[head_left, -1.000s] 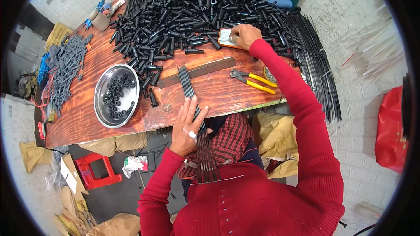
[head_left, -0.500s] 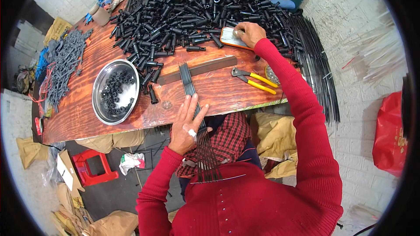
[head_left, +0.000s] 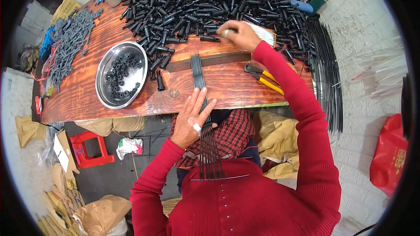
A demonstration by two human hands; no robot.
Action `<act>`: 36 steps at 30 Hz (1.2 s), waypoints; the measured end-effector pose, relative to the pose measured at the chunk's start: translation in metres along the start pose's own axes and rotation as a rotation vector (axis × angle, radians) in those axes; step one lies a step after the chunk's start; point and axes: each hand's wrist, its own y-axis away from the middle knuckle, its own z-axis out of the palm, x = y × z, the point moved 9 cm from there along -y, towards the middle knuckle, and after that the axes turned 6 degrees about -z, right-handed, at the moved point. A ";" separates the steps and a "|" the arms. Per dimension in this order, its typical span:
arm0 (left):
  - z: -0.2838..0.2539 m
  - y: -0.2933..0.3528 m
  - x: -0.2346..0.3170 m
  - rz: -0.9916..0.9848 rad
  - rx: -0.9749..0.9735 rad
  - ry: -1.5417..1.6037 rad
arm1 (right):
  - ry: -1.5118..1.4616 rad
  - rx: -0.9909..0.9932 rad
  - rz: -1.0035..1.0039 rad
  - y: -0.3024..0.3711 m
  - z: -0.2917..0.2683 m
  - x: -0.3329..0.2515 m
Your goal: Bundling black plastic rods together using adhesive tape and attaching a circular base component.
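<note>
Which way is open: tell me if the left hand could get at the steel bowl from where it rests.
Probably yes. The left hand lies flat on the black rods at the table edge; the steel bowl sits just to its left, with only bare wood between.

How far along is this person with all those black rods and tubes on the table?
Done so far: nothing looks finished on the table. In hand: the left hand lies flat on a bunch of thin black rods at the table's near edge, while the right hand reaches into the pile of black tubes. Left: that big pile, the small black rings in the steel bowl, and a long bundle of rods at the right edge.
</note>
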 end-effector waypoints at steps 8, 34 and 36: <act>0.005 0.007 -0.001 0.005 0.008 -0.028 | 0.271 -0.211 -0.023 -0.006 0.066 -0.003; 0.003 0.007 -0.002 -0.006 0.025 -0.012 | 0.307 -0.200 0.106 -0.017 0.076 0.016; 0.007 0.008 -0.004 0.006 0.022 -0.050 | 0.310 -0.234 0.094 -0.016 0.078 0.010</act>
